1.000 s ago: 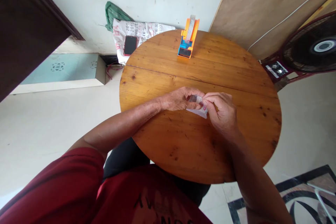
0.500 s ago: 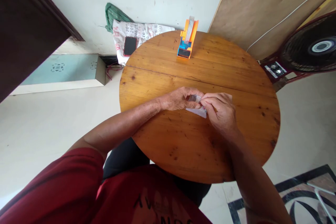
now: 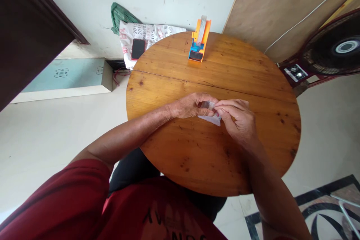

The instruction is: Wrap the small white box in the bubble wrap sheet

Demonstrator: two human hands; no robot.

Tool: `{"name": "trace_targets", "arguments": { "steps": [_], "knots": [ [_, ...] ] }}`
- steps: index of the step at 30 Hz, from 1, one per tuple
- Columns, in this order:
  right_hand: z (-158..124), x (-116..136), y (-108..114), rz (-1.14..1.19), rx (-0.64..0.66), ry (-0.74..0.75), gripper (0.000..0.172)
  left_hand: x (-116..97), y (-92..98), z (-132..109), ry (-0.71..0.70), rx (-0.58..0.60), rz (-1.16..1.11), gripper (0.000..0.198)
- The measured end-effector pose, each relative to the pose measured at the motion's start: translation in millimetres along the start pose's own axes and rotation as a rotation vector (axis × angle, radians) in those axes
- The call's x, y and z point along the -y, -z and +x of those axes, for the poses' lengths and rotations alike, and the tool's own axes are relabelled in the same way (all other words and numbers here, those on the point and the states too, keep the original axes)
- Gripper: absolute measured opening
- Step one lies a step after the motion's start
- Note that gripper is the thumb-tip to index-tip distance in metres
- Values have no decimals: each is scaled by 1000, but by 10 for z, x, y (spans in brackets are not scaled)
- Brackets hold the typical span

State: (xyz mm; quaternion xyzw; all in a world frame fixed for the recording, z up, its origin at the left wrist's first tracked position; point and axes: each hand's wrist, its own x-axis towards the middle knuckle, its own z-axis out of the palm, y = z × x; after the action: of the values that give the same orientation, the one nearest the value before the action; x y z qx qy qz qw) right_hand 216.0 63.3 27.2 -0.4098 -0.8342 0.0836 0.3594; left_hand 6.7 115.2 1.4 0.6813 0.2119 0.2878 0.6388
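Observation:
A small, see-through plastic bag [image 3: 212, 119] is between my hands, just above or on the round wooden table [image 3: 180, 153]. My left hand [image 3: 189, 105] is curled round its left side, with thumb and forefinger closed on it. From the right, my right hand [image 3: 239, 118] pinches the bag's upper edge between thumb and fingertips, close to the left fingertips. A bit of red shows at the right fingertips, too small to name. A whitish corner sticks out behind the right knuckles. What lies inside the bag is mostly hidden by my fingers.
An orange and blue tape dispenser [image 3: 199, 43] stands at the table's far edge. Beyond the left edge, a phone [image 3: 138, 49] lies on a printed white sack [image 3: 126, 32], with a green bag [image 3: 123, 17] behind. A large fan [image 3: 334, 47] is at the right.
Both hands stay at nearly the same place on the bag. My right thumb and fingertips have shifted slightly, and more of the red bit shows. The view has moved a little.

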Motion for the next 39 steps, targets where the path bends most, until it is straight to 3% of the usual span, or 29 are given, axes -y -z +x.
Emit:
{"name": "trace_targets", "arguments": {
  "steps": [9, 22, 31, 39],
  "knots": [
    [-2, 23, 7, -66, -23, 62, 14, -13, 4, -14, 6, -31, -7, 37],
    [-40, -63, 80, -3, -62, -82, 16, 4, -20, -16, 58, -42, -80, 45],
    [-59, -89, 51, 38, -100, -182, 13, 26, 16, -38, -25, -45, 156, 46],
    [-67, -114, 66, 217, 26, -375, 19, 54, 42, -19, -146, 1, 290, 41]
  ]
}}
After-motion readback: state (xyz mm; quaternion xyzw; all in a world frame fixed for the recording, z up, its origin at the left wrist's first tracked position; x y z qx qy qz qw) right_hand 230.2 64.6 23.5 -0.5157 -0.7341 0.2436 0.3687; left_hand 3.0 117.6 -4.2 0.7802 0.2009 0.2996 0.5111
